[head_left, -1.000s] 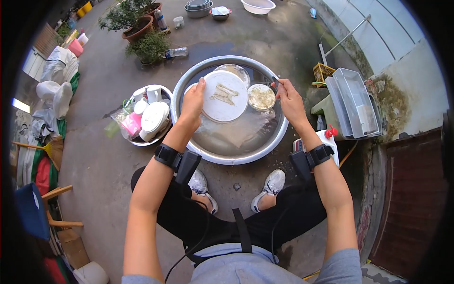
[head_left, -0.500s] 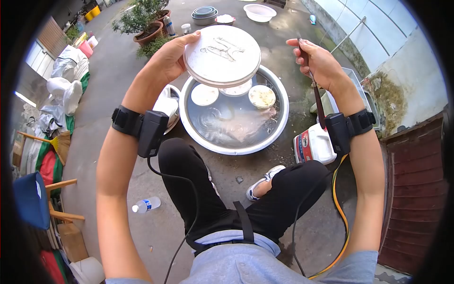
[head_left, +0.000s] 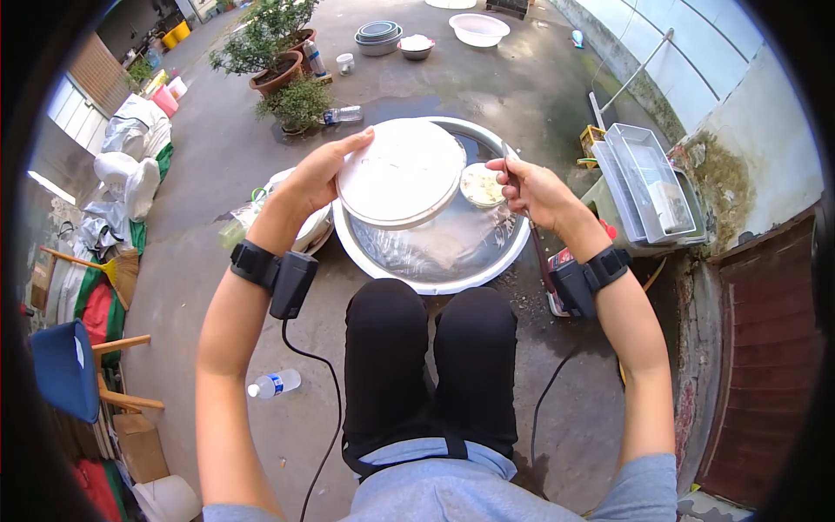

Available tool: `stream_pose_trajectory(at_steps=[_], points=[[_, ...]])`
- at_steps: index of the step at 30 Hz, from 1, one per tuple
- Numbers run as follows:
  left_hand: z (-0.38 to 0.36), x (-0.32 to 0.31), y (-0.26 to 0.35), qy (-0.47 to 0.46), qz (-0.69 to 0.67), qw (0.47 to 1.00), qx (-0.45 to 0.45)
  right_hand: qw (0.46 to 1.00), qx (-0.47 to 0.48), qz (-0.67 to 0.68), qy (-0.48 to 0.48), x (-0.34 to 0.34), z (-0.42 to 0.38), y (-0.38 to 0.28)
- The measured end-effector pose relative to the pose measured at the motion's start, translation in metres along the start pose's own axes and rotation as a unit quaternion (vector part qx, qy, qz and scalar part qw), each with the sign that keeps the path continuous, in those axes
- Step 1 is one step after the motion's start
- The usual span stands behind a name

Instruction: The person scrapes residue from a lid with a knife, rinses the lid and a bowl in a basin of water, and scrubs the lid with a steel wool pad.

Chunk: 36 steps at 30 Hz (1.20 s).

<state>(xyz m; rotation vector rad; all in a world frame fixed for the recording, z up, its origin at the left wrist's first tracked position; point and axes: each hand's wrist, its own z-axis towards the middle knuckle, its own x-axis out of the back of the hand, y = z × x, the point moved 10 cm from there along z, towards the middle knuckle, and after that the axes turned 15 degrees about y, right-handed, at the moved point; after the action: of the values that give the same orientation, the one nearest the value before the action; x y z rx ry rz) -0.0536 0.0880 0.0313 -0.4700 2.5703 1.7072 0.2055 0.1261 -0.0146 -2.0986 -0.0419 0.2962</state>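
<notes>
A round white lid-like disc is in my left hand, thumb on its top edge and fingers at its side. It hangs over a wide metal basin holding water and a pale, partly submerged thing I cannot make out. Inside the basin, right of the disc, floats a small round white dish with yellowish bits. My right hand is closed on a thin dark-handled tool, right of the disc and apart from it; the tool's exact shape is unclear.
Left of the basin are bags and a white container. Clear plastic bins stand at the right by the wall. A water bottle lies at the lower left. Potted plants and small tubs are farther back.
Both hands have moved lower and closer together, the disc coming down with my left hand. The drawn marks on the disc are now barely visible. My knees have come together.
</notes>
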Motion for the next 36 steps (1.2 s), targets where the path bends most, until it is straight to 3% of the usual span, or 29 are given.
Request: stream_pose_trajectory(at_steps=[6, 11, 15, 19, 21, 22, 24, 26, 28, 36], points=[[0.073, -0.013, -0.140, 0.015, 0.017, 0.992, 0.121, 0.992, -0.100, -0.015, 0.076, 0.024, 0.062, 0.107], [0.118, -0.026, -0.236, -0.043, 0.055, 0.980, 0.186, 0.987, -0.151, 0.011, 0.053, 0.033, 0.097, 0.164], [0.129, -0.014, -0.274, -0.019, 0.150, 0.962, 0.229, 0.983, -0.163, 0.045, 0.064, 0.036, 0.116, 0.192], [0.149, 0.007, -0.304, -0.015, 0.189, 0.943, 0.274, 0.971, -0.236, -0.018, 0.034, 0.033, 0.129, 0.227], [0.183, 0.018, -0.296, -0.046, 0.317, 0.940, 0.114, 0.965, -0.257, -0.017, 0.045, 0.039, 0.139, 0.240], [0.191, 0.026, -0.300, -0.045, 0.317, 0.940, 0.120, 0.964, -0.263, -0.017, 0.044, 0.043, 0.145, 0.245], [0.217, 0.042, -0.273, 0.015, 0.481, 0.875, -0.046, 0.961, -0.263, 0.025, 0.082, 0.053, 0.159, 0.250], [0.230, 0.047, -0.267, 0.031, 0.453, 0.889, -0.057, 0.959, -0.265, 0.015, 0.095, 0.060, 0.169, 0.253], [0.240, 0.051, -0.245, 0.091, 0.530, 0.832, -0.140, 0.962, -0.249, 0.006, 0.107, 0.066, 0.180, 0.250], [0.249, 0.055, -0.236, 0.087, 0.495, 0.861, -0.077, 0.949, -0.230, 0.088, 0.195, 0.108, 0.201, 0.241]])
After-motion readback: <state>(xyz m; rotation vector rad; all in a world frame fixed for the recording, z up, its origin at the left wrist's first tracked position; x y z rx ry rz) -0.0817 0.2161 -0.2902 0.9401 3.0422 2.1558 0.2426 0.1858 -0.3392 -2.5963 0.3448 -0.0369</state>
